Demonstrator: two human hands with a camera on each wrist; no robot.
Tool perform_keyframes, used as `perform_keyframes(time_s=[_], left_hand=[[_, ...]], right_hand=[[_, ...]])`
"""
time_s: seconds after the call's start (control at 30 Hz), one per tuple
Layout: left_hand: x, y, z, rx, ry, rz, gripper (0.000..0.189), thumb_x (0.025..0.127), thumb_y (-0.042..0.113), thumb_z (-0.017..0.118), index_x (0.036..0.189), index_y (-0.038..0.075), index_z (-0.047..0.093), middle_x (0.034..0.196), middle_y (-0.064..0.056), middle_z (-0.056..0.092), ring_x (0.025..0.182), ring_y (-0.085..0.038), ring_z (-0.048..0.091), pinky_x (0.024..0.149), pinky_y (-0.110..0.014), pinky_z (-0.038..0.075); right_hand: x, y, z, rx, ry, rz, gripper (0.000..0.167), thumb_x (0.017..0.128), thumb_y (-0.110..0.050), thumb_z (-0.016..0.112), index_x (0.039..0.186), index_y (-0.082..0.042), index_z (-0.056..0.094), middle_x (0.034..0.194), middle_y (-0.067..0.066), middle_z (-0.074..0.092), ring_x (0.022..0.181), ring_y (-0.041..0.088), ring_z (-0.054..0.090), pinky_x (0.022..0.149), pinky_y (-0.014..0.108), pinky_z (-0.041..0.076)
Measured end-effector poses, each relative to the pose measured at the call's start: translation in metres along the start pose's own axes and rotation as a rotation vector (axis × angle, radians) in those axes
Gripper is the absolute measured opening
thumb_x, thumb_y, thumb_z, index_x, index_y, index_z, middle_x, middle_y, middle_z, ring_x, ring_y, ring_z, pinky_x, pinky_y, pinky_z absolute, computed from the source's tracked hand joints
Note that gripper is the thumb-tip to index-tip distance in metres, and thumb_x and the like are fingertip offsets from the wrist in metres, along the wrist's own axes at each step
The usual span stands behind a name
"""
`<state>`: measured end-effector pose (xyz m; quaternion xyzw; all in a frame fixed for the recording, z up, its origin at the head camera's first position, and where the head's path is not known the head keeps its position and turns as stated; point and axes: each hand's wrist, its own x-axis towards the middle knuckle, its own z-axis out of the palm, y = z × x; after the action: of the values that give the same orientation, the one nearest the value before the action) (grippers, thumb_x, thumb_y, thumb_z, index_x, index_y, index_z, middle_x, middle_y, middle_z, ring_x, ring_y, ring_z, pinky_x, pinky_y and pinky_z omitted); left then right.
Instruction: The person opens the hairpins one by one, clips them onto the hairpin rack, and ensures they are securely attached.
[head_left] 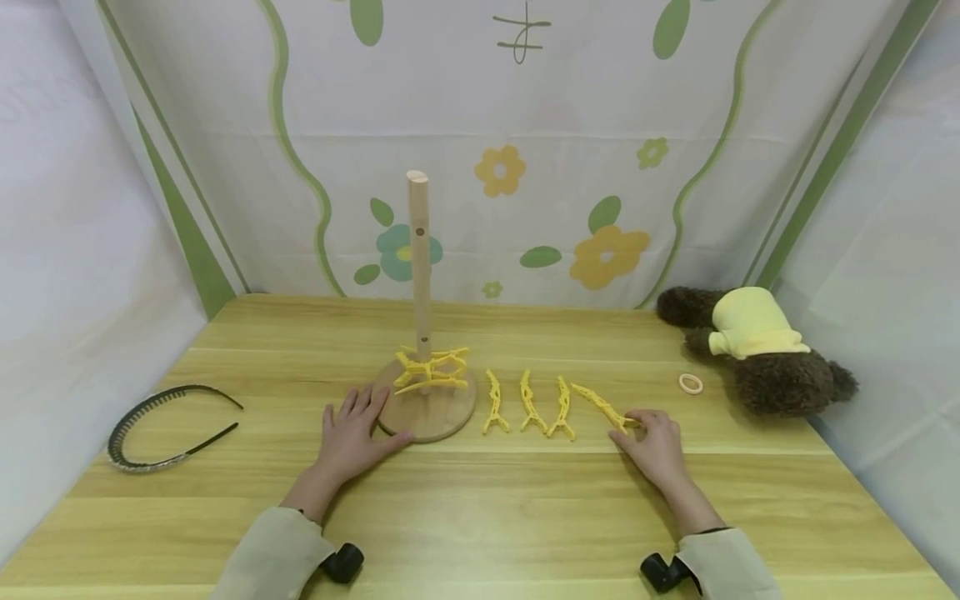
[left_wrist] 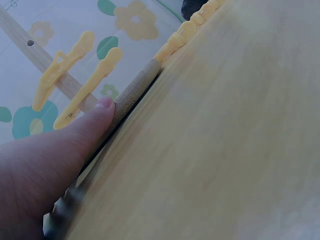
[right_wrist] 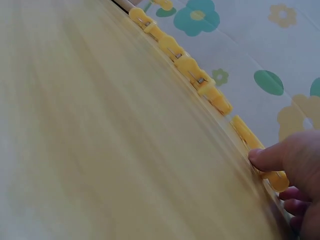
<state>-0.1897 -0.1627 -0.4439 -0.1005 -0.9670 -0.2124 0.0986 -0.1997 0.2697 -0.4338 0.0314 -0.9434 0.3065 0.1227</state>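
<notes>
My left hand [head_left: 351, 446] rests at the left edge of a wooden stand's round base [head_left: 431, 427], fingers spread and thumb along the front rim. In the left wrist view the thumb [left_wrist: 97, 115] lies against the base's edge. Yellow alligator hair clips [head_left: 431, 371] are stacked around the foot of the upright post [head_left: 421, 275]. Right of the base, three more yellow clips [head_left: 528, 404] lie in a row on the table. Beyond them, my right hand [head_left: 658, 450] pinches the near end of a slanted yellow hair clip [head_left: 596, 402], its thumb [right_wrist: 267, 157] on the near side.
A black toothed headband [head_left: 135, 433] lies at the table's left. To the right are a small pale ring [head_left: 691, 383] and a dark brown plush toy in a yellow top [head_left: 757, 325]. Flower-printed cloth [head_left: 570, 158] hangs behind the table.
</notes>
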Motion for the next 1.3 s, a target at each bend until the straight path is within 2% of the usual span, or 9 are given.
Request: perform_keyframes(time_s=[0.2, 0.3, 0.6, 0.97, 1.17, 1.3], left_hand=[[0.000, 0.001, -0.001, 0.002, -0.004, -0.001, 0.087, 0.070, 0.067, 0.048, 0.135, 0.011, 0.031, 0.136, -0.019, 0.026, 0.124, -0.038, 0.014, 0.091, -0.060, 0.001], [0.000, 0.000, -0.001, 0.001, -0.004, -0.002, 0.087, 0.070, 0.067, 0.049, 0.135, 0.011, 0.031, 0.136, -0.019, 0.026, 0.124, -0.038, 0.014, 0.091, -0.060, 0.001], [0.000, 0.000, -0.001, -0.004, -0.001, 0.003, 0.088, 0.070, 0.067, 0.048, 0.135, 0.010, 0.031, 0.136, -0.019, 0.025, 0.123, -0.039, 0.015, 0.090, -0.060, 0.001], [0.001, 0.001, -0.001, 0.008, 0.002, 0.005, 0.088, 0.070, 0.067, 0.048, 0.135, 0.011, 0.031, 0.135, -0.019, 0.026, 0.123, -0.039, 0.016, 0.090, -0.060, 0.002], [0.001, 0.002, -0.001, 0.007, 0.001, 0.003, 0.088, 0.070, 0.067, 0.048, 0.135, 0.011, 0.031, 0.135, -0.019, 0.026, 0.123, -0.039, 0.016, 0.090, -0.060, 0.002], [0.001, 0.002, -0.001, 0.008, -0.001, 0.002, 0.088, 0.070, 0.067, 0.048, 0.135, 0.011, 0.031, 0.136, -0.019, 0.026, 0.123, -0.039, 0.016, 0.090, -0.060, 0.002]], right_hand=[[0.002, 0.010, -0.009, 0.064, 0.005, -0.034, 0.036, 0.076, -0.016, 0.067, 0.100, 0.009, 0.056, 0.095, 0.022, 0.053, 0.083, 0.033, 0.051, 0.069, 0.044, 0.040], [0.002, 0.014, -0.012, 0.079, -0.006, -0.031, 0.034, 0.077, -0.015, 0.066, 0.101, 0.007, 0.055, 0.093, 0.020, 0.054, 0.080, 0.031, 0.054, 0.066, 0.042, 0.043], [0.005, 0.020, -0.014, 0.045, 0.003, -0.080, 0.034, 0.075, -0.015, 0.068, 0.098, 0.007, 0.058, 0.095, 0.021, 0.051, 0.082, 0.033, 0.051, 0.070, 0.045, 0.041], [0.003, 0.031, -0.030, 0.080, -0.175, -0.075, 0.048, 0.077, -0.024, 0.066, 0.111, 0.006, 0.053, 0.108, 0.021, 0.043, 0.091, 0.038, 0.048, 0.075, 0.047, 0.041], [0.003, 0.033, -0.032, 0.085, -0.202, -0.091, 0.049, 0.075, -0.023, 0.068, 0.111, 0.007, 0.053, 0.111, 0.022, 0.041, 0.092, 0.038, 0.047, 0.074, 0.048, 0.039], [0.004, 0.035, -0.032, 0.077, -0.181, -0.091, 0.046, 0.076, -0.023, 0.067, 0.108, 0.007, 0.054, 0.109, 0.022, 0.043, 0.092, 0.036, 0.047, 0.074, 0.047, 0.039]])
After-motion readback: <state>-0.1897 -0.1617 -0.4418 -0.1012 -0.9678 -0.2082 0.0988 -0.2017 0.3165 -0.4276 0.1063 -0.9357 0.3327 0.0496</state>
